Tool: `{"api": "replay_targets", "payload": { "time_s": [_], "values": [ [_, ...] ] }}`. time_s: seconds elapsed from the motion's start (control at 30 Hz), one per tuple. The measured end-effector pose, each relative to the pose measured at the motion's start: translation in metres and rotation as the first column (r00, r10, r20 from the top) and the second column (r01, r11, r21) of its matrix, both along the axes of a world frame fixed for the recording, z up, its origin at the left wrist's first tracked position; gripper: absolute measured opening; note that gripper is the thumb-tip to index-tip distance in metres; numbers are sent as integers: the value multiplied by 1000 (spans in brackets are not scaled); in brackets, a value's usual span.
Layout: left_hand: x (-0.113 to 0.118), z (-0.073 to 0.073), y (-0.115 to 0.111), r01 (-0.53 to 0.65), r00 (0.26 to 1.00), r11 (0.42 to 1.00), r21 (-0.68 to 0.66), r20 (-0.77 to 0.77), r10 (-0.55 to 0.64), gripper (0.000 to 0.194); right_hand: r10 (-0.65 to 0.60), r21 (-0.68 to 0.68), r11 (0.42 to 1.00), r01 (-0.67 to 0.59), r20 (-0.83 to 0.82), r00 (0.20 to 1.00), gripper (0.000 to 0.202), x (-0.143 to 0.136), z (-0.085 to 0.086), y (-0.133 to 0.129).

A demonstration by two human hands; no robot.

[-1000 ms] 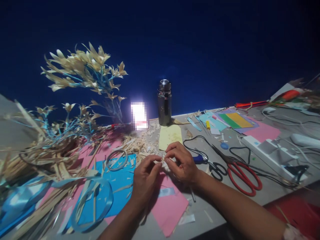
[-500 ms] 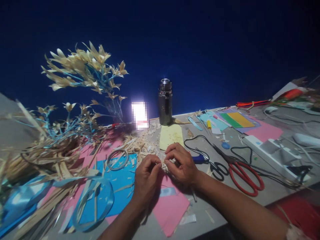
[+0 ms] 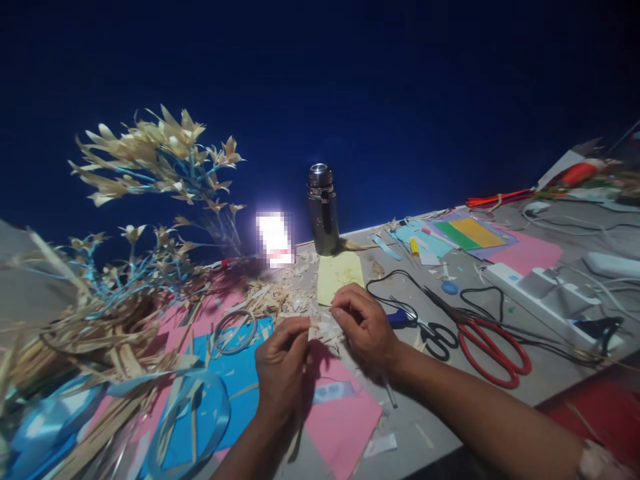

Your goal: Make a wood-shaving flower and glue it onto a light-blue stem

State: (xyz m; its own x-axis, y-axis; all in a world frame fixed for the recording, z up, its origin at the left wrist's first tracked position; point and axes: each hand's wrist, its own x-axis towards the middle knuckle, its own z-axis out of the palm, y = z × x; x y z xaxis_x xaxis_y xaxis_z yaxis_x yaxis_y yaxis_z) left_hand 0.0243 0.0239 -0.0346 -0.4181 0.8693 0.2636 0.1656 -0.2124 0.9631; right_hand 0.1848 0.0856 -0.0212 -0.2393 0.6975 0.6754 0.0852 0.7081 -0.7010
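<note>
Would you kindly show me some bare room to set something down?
Mostly bare table shows between the near pink sheet and right forearm, save a few scraps; a smaller patch lies between the yellow piece and blue disc. Crowded spots: the left, with straw and blue ribbon; between left hand and right hand, with pale scraps; around the power strip.

On our flat grey tabletop (image 3: 413, 400) we see red-handled metal scissors (image 3: 469, 325) at three o'clock, a dark cylindrical flask (image 3: 324, 217) at twelve.
</note>
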Motion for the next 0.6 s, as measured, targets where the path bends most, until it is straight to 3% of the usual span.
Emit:
{"api": "replay_targets", "payload": {
  "time_s": [0.13,0.3,0.43,0.6],
  "values": [
    [-1,4,-1,7,995,999,46,-98,-3,10,21,-7,1000,-21,3,1000,10,0,-1,0],
    [-4,4,-3,27,977,997,76,-214,-10,11,84,80,993,-86,29,996,12,2,0,-6],
    [-4,2,-3,73,969,996,51,-241,-58,11,74,113,990,-82,75,994,6,1,-5,-5],
    [-3,2,-2,39,983,999,37,-181,-32,9,49,64,997,-53,56,997,10,-3,-7,-3]
  ]
}}
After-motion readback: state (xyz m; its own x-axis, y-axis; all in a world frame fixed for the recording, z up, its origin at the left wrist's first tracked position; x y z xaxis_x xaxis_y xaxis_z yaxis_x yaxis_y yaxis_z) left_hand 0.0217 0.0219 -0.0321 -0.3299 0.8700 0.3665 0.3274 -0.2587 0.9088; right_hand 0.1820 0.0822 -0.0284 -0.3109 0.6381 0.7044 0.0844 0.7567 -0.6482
